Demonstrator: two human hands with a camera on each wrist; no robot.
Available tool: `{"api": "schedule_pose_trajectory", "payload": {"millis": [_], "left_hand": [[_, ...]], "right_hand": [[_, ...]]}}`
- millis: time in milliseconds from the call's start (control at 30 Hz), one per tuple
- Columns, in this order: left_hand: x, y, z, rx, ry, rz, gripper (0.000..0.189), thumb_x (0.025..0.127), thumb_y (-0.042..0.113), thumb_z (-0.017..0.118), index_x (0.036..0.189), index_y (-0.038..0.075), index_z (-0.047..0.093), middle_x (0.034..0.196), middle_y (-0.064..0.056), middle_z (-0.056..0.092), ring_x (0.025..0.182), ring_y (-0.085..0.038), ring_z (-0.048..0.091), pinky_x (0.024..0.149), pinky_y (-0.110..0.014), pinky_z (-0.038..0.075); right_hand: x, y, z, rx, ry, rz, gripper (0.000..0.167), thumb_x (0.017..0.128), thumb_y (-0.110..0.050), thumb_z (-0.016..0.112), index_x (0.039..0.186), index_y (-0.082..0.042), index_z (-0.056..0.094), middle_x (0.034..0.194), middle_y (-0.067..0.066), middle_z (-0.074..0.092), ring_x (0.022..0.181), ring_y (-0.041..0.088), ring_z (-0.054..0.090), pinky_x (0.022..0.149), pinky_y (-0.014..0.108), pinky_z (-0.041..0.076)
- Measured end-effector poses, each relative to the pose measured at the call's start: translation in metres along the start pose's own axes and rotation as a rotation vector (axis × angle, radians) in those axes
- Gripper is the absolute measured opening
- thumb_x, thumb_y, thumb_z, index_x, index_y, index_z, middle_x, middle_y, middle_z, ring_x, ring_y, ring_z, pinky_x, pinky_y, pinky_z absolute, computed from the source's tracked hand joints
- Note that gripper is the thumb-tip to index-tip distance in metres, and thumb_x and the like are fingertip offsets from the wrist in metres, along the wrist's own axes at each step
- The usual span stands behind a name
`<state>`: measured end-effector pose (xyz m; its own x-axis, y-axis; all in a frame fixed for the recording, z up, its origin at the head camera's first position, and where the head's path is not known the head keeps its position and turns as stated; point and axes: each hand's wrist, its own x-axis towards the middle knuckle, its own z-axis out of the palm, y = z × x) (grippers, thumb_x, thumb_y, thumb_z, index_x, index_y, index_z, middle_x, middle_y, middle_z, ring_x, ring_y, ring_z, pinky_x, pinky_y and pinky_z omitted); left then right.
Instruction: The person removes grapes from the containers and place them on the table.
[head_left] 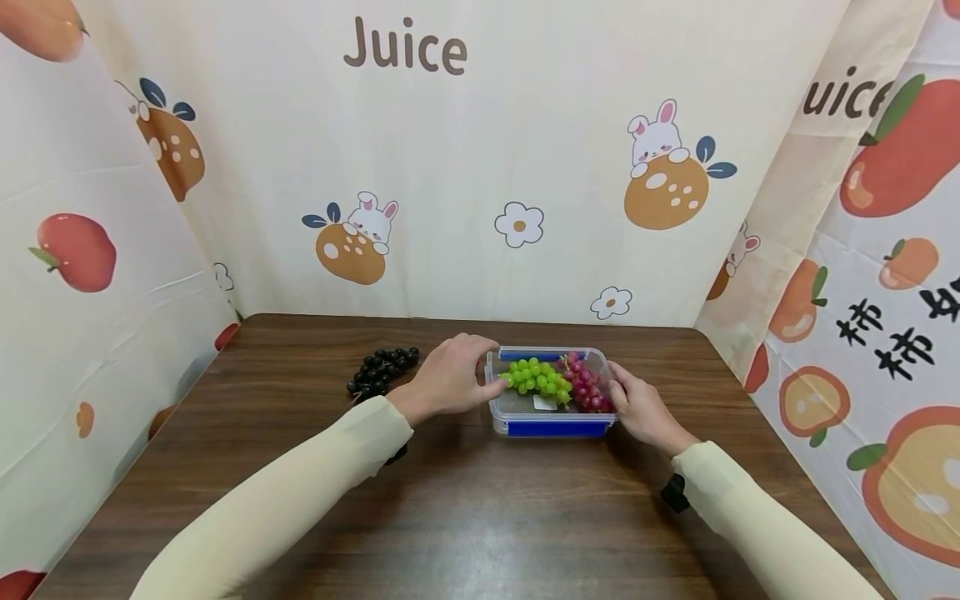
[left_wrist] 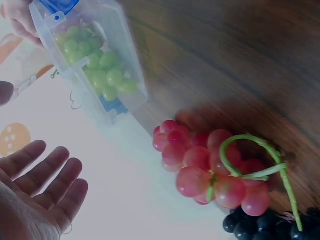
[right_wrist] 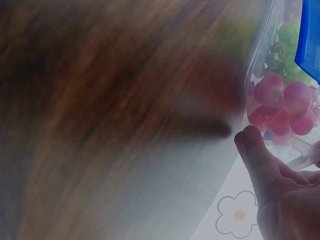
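A clear plastic food container (head_left: 517, 406) with blue clips holds a green grape bunch (head_left: 534, 377) and a red grape bunch (head_left: 588, 387). At the container's right end, my right hand (head_left: 637, 404) grips the wall, its fingertips against the plastic in the right wrist view. My left hand (head_left: 453, 372) hovers by the left end, fingers and thumb spread, holding nothing. In the left wrist view another red grape bunch (left_wrist: 190, 160) with a curled green stem lies between the container and the black grapes (left_wrist: 250, 225); the head view does not show it, probably behind my left hand.
The black grape bunch (head_left: 382, 372) rests on the brown wooden table (head_left: 480, 517), left of my left hand. Printed curtains (head_left: 465, 150) hang behind the table's far edge and on both sides. Dark bands (head_left: 675, 493) show at both wrists.
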<state>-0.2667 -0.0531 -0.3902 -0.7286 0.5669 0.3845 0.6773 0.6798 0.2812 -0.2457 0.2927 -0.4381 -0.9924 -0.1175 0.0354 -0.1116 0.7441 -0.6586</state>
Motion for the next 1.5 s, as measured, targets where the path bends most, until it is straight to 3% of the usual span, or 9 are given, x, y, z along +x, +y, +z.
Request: {"api": "schedule_pose_trajectory", "payload": {"millis": [100, 300, 933, 1500], "left_hand": [[0.004, 0.002, 0.000, 0.022, -0.007, 0.009, 0.053, 0.091, 0.045, 0.073, 0.129, 0.008, 0.067, 0.126, -0.007, 0.070, 0.117, -0.024, 0.063, 0.098, -0.040, 0.052], [0.012, 0.008, 0.001, 0.045, -0.065, -0.003, 0.055, 0.093, 0.046, 0.071, 0.133, 0.009, 0.065, 0.132, -0.007, 0.067, 0.123, -0.025, 0.060, 0.103, -0.041, 0.049], [0.034, 0.030, 0.010, 0.077, -0.244, -0.034, 0.059, 0.095, 0.045, 0.071, 0.141, 0.010, 0.061, 0.138, -0.006, 0.064, 0.127, -0.026, 0.058, 0.104, -0.041, 0.049], [0.048, 0.035, 0.019, 0.095, -0.295, -0.055, 0.061, 0.094, 0.045, 0.073, 0.143, 0.011, 0.059, 0.140, -0.006, 0.063, 0.127, -0.026, 0.058, 0.104, -0.042, 0.049]], "right_hand": [[0.000, -0.001, 0.000, -0.002, 0.004, -0.014, 0.053, 0.111, -0.019, 0.040, 0.160, -0.001, 0.030, 0.083, 0.012, 0.051, 0.060, 0.018, 0.045, 0.048, 0.030, 0.040], [0.000, 0.000, 0.000, -0.020, 0.017, -0.031, 0.052, 0.112, -0.019, 0.039, 0.159, 0.001, 0.031, 0.080, 0.010, 0.049, 0.060, 0.017, 0.044, 0.050, 0.030, 0.040], [-0.001, -0.002, 0.001, -0.015, 0.016, -0.014, 0.052, 0.111, -0.018, 0.040, 0.160, -0.002, 0.031, 0.079, 0.010, 0.049, 0.057, 0.017, 0.043, 0.049, 0.029, 0.040], [0.000, -0.001, 0.001, -0.024, 0.013, -0.011, 0.052, 0.111, -0.018, 0.040, 0.159, -0.001, 0.031, 0.081, 0.011, 0.050, 0.060, 0.017, 0.044, 0.051, 0.030, 0.041]]}}
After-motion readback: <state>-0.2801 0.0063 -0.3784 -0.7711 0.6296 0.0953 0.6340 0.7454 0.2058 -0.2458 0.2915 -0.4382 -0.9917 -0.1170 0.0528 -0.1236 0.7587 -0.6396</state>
